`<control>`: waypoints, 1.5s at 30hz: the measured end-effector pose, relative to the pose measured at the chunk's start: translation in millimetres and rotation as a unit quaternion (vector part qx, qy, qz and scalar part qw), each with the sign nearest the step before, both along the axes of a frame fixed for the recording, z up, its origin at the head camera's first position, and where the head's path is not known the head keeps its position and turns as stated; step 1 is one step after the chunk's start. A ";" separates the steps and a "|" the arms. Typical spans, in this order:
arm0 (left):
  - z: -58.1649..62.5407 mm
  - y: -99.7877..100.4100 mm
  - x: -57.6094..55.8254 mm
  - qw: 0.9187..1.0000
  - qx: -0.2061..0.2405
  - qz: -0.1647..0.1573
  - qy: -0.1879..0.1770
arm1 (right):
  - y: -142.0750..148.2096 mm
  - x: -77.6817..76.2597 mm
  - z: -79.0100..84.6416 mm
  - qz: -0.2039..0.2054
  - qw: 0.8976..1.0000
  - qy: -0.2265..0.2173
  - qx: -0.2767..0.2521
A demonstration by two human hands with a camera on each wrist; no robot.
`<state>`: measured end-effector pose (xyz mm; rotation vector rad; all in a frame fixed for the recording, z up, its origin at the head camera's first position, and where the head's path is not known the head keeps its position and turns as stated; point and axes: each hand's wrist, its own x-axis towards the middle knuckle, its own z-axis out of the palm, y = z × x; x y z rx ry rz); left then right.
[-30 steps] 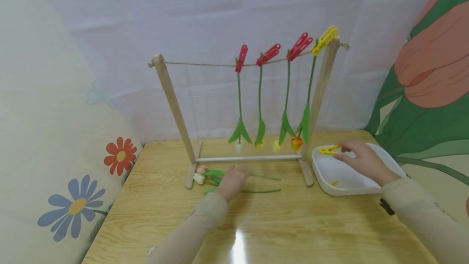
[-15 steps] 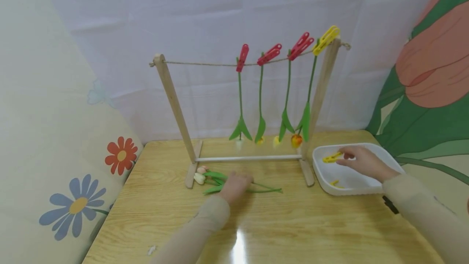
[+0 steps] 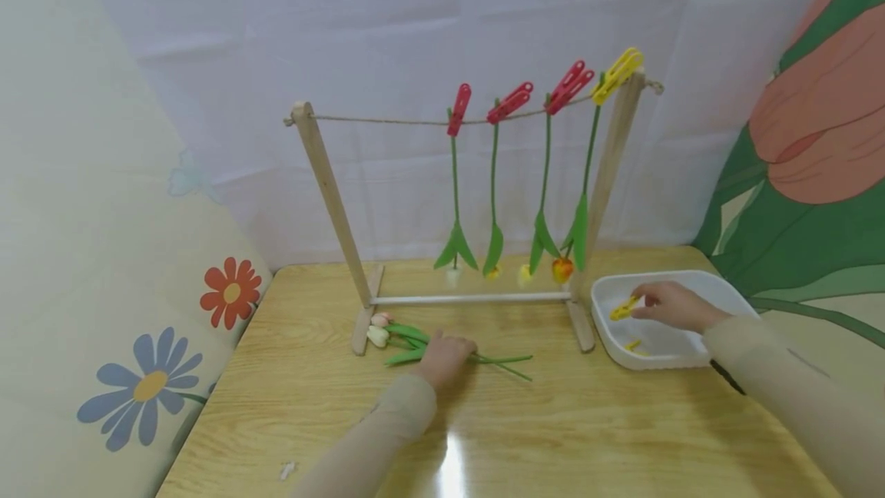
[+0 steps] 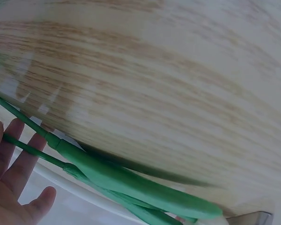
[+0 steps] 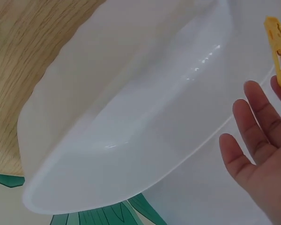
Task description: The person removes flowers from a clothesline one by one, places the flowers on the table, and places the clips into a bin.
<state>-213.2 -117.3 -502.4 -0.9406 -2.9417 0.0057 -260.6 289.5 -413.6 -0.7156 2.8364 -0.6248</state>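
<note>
Right hand [image 3: 672,306] pinching one clothespin [image 3: 624,309], four hanging tulips [image 3: 579,230]

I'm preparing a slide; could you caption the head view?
Left hand on two tulips, right hand pinching a yellow clothespin at a white basin, four tulips clipped upside down to a rope.

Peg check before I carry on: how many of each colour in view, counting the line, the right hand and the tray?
Red pegs: 3, all on the line
Yellow pegs: 3 (1 on the line, 1 in the right hand, 1 in the tray)
Total: 6
</note>
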 end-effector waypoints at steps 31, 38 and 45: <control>3.4 -3.0 3.4 1.000 0.023 0.015 -0.007 | -10.4 -29.5 -41.4 0.002 0.997 -0.046 0.069; 2.7 -11.2 8.0 0.996 0.085 0.011 0.014 | -11.6 -28.5 -46.9 -0.020 0.994 -0.046 0.093; 17.4 -16.5 6.4 0.996 0.084 0.009 0.022 | -13.1 -20.0 -34.1 -0.044 0.994 -0.055 0.082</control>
